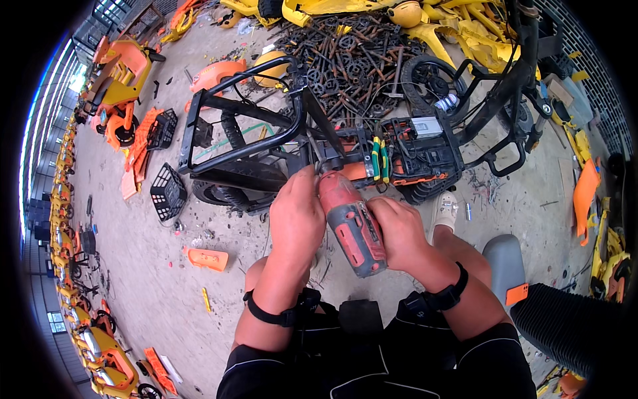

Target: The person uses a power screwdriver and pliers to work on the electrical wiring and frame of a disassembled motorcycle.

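My right hand (401, 234) is wrapped round a red and black cordless impact wrench (352, 229), its grip hidden behind the hand. The tool's nose points away from me, at the black frame of a stripped scooter (242, 149). Beside the nose, my left hand (297, 216) is closed, its fingertips against dark metal parts near the frame; what they hold is hidden. Just right of the nose, green-and-yellow-handled pliers (377, 159) lie on the scooter, next to its open compartment of wiring (422, 156). A rear wheel (232, 189) lies under the frame's left part.
Beyond the scooter rises a heap of rusty metal parts (352, 63), with yellow body panels (465, 33) behind. Black baskets (168, 191) and an orange panel piece (207, 259) lie on the left floor. A grey seat (503, 259) with an orange phone (517, 294) stands at right.
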### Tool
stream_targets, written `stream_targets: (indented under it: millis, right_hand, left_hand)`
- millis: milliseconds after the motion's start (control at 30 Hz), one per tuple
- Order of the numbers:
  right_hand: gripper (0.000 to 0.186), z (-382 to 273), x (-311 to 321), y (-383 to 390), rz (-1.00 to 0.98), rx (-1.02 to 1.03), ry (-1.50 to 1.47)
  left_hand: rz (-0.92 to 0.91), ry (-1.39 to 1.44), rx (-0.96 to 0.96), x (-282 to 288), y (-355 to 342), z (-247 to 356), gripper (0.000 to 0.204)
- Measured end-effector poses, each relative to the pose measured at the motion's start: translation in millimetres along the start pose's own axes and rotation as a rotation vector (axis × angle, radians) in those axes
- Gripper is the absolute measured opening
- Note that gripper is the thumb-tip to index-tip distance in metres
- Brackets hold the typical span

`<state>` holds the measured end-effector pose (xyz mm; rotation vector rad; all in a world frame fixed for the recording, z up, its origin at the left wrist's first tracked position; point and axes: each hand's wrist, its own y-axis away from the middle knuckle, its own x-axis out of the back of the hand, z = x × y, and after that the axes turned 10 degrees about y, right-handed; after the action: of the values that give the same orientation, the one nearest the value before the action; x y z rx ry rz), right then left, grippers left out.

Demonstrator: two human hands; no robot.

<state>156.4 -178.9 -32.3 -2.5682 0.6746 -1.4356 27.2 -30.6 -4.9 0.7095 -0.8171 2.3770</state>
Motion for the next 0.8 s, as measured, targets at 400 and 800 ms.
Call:
stream_targets:
  millis: [400, 800]
  right_hand:
    - [0.053, -2.7, 5.8, -0.6, 0.095, 0.030, -0.070]
    - [0.049, -1.6, 5.0, 2.1, 0.093, -0.046, -0.188]
  left_hand:
    - [-0.016, 0.041, 0.037, -0.6, 3.9, -2.4, 0.029]
    - [-0.021, 0.138, 0.035, -7.9, 2.6, 1.3, 0.025]
